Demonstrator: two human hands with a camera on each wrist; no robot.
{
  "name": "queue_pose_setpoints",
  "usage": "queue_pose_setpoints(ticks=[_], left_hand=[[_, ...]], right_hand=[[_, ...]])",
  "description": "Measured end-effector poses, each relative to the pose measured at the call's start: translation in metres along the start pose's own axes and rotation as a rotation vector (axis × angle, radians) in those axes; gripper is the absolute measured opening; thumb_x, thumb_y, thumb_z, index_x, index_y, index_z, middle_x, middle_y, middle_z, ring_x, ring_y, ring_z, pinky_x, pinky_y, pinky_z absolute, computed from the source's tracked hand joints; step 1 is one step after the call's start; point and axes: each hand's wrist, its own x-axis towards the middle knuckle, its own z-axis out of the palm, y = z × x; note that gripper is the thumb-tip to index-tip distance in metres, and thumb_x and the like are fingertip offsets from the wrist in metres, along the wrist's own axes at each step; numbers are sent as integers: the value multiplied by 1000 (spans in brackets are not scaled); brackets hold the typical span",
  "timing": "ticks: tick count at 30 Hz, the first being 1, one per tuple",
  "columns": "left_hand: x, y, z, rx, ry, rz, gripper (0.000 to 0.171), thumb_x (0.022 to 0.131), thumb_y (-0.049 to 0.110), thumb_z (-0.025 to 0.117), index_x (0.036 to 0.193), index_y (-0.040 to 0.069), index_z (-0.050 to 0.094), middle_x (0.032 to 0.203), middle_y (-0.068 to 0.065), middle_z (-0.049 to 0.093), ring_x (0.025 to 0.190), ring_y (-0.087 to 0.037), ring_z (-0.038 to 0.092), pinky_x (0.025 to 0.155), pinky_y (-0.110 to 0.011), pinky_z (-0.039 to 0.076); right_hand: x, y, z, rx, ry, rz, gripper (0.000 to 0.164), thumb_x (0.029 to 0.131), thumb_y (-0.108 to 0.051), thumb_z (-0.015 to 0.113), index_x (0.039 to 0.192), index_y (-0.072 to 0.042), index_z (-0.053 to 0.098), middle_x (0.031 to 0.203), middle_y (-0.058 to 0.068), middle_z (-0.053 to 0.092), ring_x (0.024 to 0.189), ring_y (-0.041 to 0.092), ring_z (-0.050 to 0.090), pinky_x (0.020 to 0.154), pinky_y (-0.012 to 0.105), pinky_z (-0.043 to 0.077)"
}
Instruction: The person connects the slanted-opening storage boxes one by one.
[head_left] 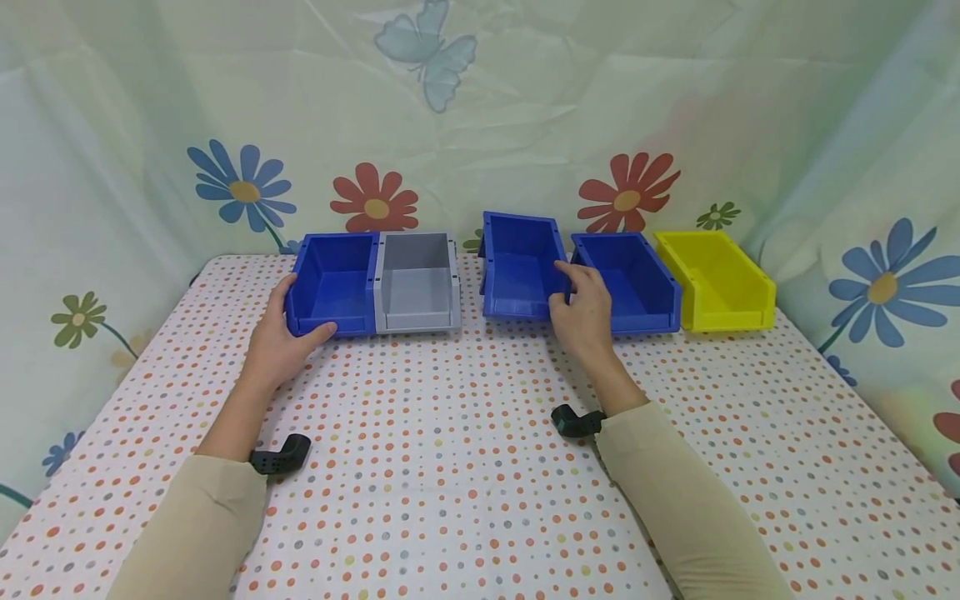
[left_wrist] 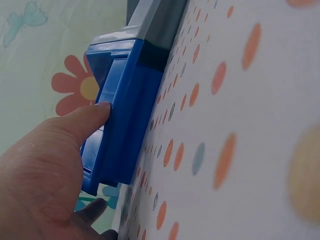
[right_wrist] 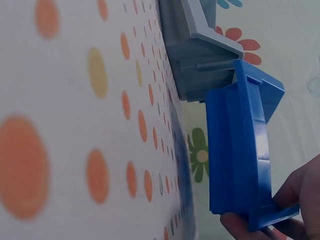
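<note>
At the back left, my left hand [head_left: 276, 343] grips the leftmost blue bin [head_left: 340, 293], thumb at its front and fingers along its left side. That bin sits flush against a grey bin [head_left: 417, 293] on the table. Right of a gap, my right hand [head_left: 587, 315] holds another blue bin [head_left: 519, 271] by its right wall. The right wrist view shows this blue bin [right_wrist: 232, 150] raised off the table, with space beneath it. Some right fingers are hidden behind the wall. Beside this hand stands a third blue bin [head_left: 630, 287], partly covered by it.
A yellow bin [head_left: 723, 279] stands at the right end of the row, close to the third blue bin. The table [head_left: 435, 467] wears a dotted cloth. A flowered curtain [head_left: 510, 125] hangs behind and along both sides.
</note>
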Motion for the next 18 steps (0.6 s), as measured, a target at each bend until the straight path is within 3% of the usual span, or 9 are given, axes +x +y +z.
queue_pose_setpoints(ticks=[18], left_hand=[[0,0,1,-8,6,10,102,96,39,73,168,28,3,173,-20,13,155,-52,19,120,-74,22]], right_hand=[[2,-21,7,74,66,-28,51,94,2,57,144,-7,61,149,21,51,132,43,56,107,55,50]])
